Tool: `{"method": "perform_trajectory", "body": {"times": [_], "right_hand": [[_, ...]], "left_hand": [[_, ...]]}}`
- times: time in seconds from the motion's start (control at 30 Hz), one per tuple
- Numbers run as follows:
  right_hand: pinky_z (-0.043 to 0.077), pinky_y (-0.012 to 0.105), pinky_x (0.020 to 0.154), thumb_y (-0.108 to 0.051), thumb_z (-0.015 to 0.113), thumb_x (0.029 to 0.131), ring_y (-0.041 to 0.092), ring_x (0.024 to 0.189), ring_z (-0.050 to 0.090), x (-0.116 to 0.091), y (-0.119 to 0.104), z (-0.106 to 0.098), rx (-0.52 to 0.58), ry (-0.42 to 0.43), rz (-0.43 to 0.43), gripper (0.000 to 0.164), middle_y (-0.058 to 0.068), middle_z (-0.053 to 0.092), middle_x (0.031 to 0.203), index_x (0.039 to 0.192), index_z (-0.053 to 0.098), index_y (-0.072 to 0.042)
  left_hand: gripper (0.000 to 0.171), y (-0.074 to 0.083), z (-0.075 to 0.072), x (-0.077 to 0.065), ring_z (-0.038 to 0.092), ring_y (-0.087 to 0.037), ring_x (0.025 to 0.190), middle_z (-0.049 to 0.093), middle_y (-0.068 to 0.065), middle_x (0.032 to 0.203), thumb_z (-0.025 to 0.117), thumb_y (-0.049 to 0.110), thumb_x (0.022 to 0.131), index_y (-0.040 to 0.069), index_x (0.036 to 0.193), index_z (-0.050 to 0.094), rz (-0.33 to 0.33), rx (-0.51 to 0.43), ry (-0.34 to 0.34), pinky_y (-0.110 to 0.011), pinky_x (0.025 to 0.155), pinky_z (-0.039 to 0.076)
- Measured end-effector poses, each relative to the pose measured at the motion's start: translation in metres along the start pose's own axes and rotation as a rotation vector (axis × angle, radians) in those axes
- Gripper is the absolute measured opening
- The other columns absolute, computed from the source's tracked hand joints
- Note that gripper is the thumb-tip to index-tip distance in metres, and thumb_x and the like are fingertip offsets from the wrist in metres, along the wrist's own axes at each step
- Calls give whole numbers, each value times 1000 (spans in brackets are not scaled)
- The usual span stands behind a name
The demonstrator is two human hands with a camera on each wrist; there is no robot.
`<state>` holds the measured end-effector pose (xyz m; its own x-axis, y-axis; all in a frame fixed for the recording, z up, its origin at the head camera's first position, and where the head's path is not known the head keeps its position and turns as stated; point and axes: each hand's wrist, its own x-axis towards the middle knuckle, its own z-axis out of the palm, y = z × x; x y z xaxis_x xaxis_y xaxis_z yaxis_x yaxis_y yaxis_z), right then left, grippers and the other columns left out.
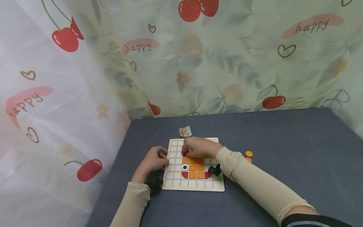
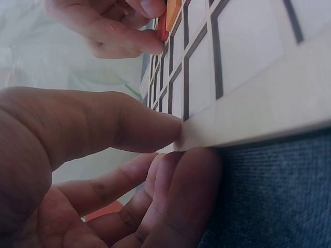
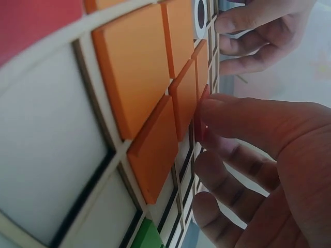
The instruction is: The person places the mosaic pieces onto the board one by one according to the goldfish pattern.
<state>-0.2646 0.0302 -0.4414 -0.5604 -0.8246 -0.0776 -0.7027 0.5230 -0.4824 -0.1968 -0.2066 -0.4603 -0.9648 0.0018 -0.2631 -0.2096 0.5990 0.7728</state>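
A pale wooden grid board [image 1: 175, 183] lies on the dark cloth. My left hand [image 1: 154, 160] pinches its left edge, the thumb on the rim and the other fingers curled beside and below. Over the upper part of the grid, my right hand [image 1: 199, 147] holds a small red tile [image 3: 200, 116] between thumb and forefinger, at a cell bordering the orange ones. Several orange square tiles [image 1: 192, 167] fill the middle cells, next to a white eye piece [image 1: 185, 167]. Two red rounded tiles [image 1: 208, 175] sit lower down. A green tile [image 3: 147, 235] shows in the right wrist view.
Beyond the board's far edge lies a small patterned card [image 1: 185, 131]. Two orange round pieces [image 1: 249, 154] rest on the cloth right of the board, one partly behind the right sleeve. A printed curtain [image 1: 215, 63] hangs behind the table and along its left side.
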Motion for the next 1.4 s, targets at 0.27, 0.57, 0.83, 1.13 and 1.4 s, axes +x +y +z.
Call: {"method": "perform_trajectory", "body": {"times": [0.27,0.57,0.83,1.13,1.4], "right_hand": [[59,32,91,-8,71,99,13,96,66,-4,-1,0,-9,-3,8,18,4,71,109,113,83,-12],[56,35,87,-13,68,102,14,88,59,-30,16,-11,17,38,63,19,2,67,111,116,80,-14],[53,31,79,-15,68,103,11,81,56,-81,43,-26,59,110,102,20,3,67,112,120,79,-12],[51,29,74,-12,71,101,8,80,53,-149,76,-30,72,188,146,17,-1,67,106,116,80,-12],[54,27,76,-11,70,101,5,87,58,-197,99,-26,124,189,207,17,-1,68,110,115,79,-14]], "left_hand": [[35,2,2,-1,67,-24,76,64,-13,98,74,3,86,2,121,67,-11,2,1,-36,63,64],[36,5,4,-1,67,-24,79,65,-14,100,75,4,87,3,122,67,-12,12,1,-35,63,64],[36,5,3,-2,67,-24,78,65,-14,100,74,4,86,2,121,67,-11,22,9,-36,64,64],[36,5,2,-3,67,-24,80,65,-14,101,74,5,87,2,122,67,-16,27,12,-36,65,65],[37,5,2,-4,67,-24,81,65,-14,102,74,6,87,2,123,67,-28,33,14,-36,66,65]]}}
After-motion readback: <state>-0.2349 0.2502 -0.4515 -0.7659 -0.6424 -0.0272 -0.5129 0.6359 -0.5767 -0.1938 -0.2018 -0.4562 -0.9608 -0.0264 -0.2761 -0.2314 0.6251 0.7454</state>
